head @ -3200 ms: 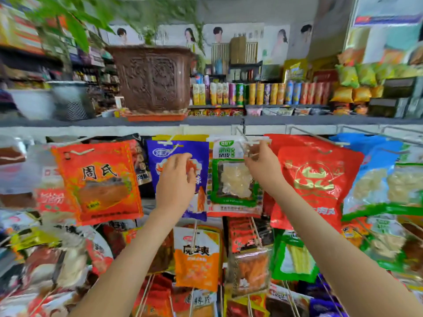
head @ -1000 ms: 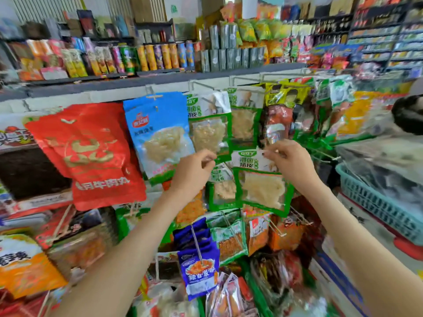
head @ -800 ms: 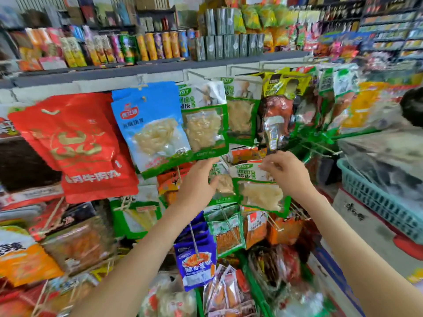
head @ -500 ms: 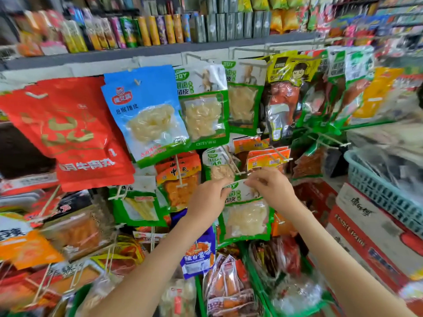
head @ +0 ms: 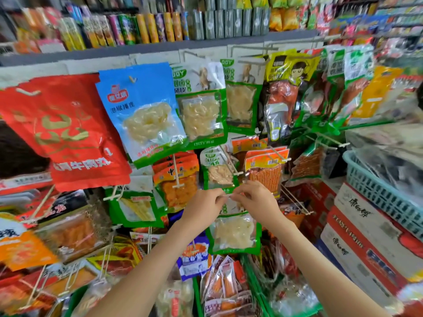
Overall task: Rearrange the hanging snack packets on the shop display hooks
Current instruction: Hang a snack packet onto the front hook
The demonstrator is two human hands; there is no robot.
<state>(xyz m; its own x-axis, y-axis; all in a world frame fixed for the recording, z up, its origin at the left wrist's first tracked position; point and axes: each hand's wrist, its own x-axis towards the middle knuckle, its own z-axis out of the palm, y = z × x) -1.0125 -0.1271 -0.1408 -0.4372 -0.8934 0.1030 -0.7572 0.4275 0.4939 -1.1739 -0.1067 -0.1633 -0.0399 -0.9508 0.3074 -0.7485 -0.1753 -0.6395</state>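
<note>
Your left hand [head: 203, 208] and right hand [head: 257, 201] meet fingertip to fingertip at the middle of the display. Both pinch the top edge of a green-edged packet [head: 234, 234] of pale strips, which hangs below your fingers. It sits just under a smaller green packet [head: 218, 170] on a hook. I cannot tell whether yours is hooked. A blue packet [head: 142, 115] and a red packet [head: 68, 133] hang at upper left.

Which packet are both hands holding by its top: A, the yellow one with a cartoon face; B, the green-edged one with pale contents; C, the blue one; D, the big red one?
B: the left hand and right hand pinch the top of the green-edged packet, which hangs below them.
</note>
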